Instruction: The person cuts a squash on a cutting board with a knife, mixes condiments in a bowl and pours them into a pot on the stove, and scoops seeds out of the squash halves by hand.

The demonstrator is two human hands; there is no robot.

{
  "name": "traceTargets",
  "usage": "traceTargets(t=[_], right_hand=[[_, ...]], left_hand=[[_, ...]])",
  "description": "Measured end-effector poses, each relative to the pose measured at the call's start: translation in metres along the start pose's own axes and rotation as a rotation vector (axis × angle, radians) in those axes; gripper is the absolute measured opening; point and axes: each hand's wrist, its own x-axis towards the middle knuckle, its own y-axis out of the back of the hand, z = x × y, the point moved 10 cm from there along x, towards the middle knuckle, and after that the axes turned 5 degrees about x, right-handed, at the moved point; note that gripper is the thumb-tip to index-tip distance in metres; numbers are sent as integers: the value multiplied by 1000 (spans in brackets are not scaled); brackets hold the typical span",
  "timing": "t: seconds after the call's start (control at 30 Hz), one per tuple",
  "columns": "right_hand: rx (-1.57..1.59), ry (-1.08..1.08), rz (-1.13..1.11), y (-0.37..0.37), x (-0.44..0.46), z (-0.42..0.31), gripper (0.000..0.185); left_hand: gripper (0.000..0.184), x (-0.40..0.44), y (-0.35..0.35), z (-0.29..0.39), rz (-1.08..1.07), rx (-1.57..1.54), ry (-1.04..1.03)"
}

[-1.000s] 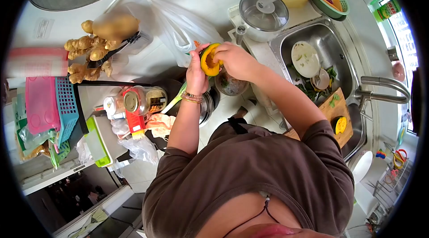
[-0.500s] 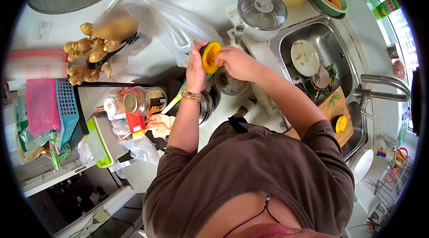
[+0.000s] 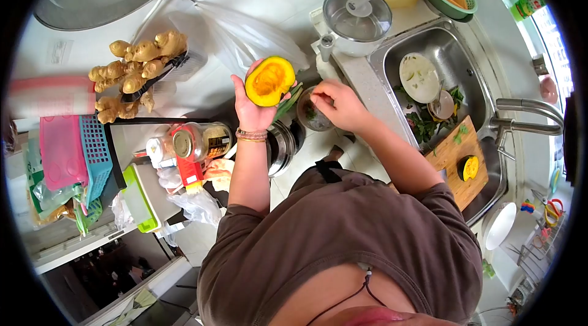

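My left hand (image 3: 254,108) holds a hollowed pumpkin half (image 3: 267,76) from beneath, with the orange cut face turned up toward me. My right hand (image 3: 337,104) is a little to the right, apart from the pumpkin, its fingers curled together. Whatever they may hold is too small to make out. Below those fingers is a round bin (image 3: 308,119) with scraps inside, partly covered by the hand. Another cut pumpkin piece (image 3: 469,168) lies on the wooden cutting board (image 3: 456,186) across the sink.
The steel sink (image 3: 456,41) holds a white plate (image 3: 419,78), a small bowl (image 3: 442,105) and leafy greens. A lidded pot (image 3: 357,14) stands on the counter. Ginger roots (image 3: 135,69), jars (image 3: 190,142) and a blue basket (image 3: 95,157) are at the left. A white plastic bag (image 3: 245,32) hangs from a hook.
My right hand has left the pumpkin's hollow and moved down and right over the bin. My left hand has tilted the pumpkin half so its cut face shows more fully.
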Motion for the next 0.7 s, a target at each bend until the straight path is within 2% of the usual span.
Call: traceTargets(t=[0.03,0.07,0.1,0.13,0.17,0.27,0.33,0.4,0.43,0.47,0.53,0.57,0.6,0.67,0.7], right_hand=[[7,-16,26,-1,-4,14,21],[128,-157,47,2,-11,38,24],[246,-296,76,8,-19,54,26],[360,-437,115,17,-30,66,29],[465,-470,228,37,-38,67,35],[309,-353,400,118,-64,78,27],[173,-328,591,174,-93,68,20],[-125,-331,814,223,-128,64,20],[-255,-391,834,235,-144,74,10],[-384,-458,848,245,-161,89,10],[-841,-779,224,204,-173,160,40],[-861,-869,125,199,-182,172,62],[-931,-629,315,205,-176,141,57],[-554,-379,606,235,-177,112,45],[-561,-314,728,247,-183,81,37]], left_hand=[[70,-1,-4,-3,-30,-49,31],[71,-2,-10,-7,-65,-99,67],[73,0,-6,-11,8,-117,75],[73,-1,-21,-13,-188,-185,117],[73,0,-21,-18,-197,-200,141],[74,2,-43,-37,-229,-178,218],[74,6,-61,-55,-273,-125,265],[75,9,-86,-74,-311,-70,312],[75,10,-99,-87,-321,-57,342],[75,11,-109,-99,-328,-45,373],[77,4,-133,-129,-432,-96,516],[77,4,-149,-141,-471,-128,582],[77,7,-166,-152,-506,-163,631],[76,3,-186,-174,-553,-137,711],[76,3,-193,-187,-558,-115,760]])
